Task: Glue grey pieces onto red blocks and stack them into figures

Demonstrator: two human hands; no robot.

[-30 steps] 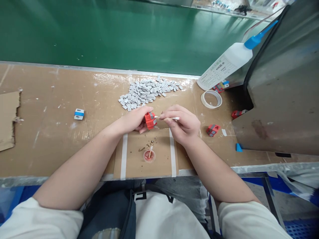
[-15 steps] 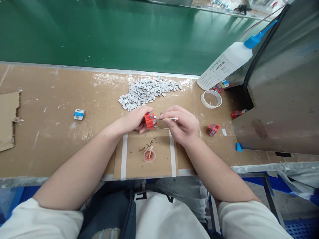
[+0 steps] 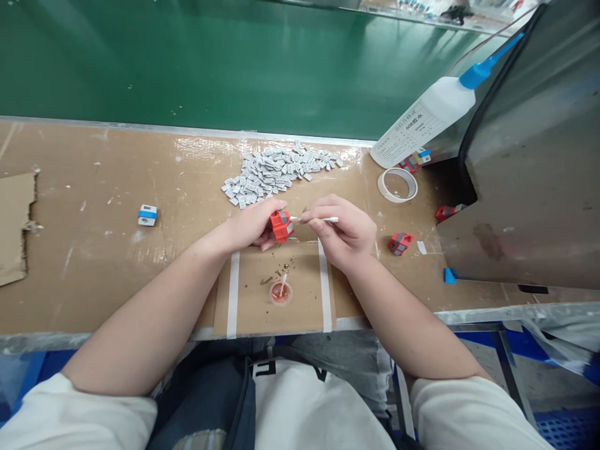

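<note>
My left hand point(image 3: 255, 222) grips a small red and grey block point(image 3: 282, 225) just above the cardboard-covered bench point(image 3: 94, 262). My right hand point(image 3: 344, 232) pinches a thin white swab stick point(image 3: 323, 219), whose tip touches the block's right side. Below the hands sits a small round cap point(image 3: 280, 293) of reddish liquid with another swab standing in it. A heap of several small grey-white pieces point(image 3: 276, 170) lies just beyond the hands.
A second red and grey block point(image 3: 400, 242) lies right of my right hand, a third point(image 3: 447, 212) by the dark metal box point(image 3: 539, 175). A tape ring point(image 3: 398, 185), a tilted white bottle with a blue nozzle point(image 3: 429, 122) and a blue-white piece point(image 3: 148, 215) are on the bench. A green conveyor belt point(image 3: 210, 62) runs behind.
Almost nothing differs: both hands stay together with the swab tip against the red block, shifting only a few pixels.
</note>
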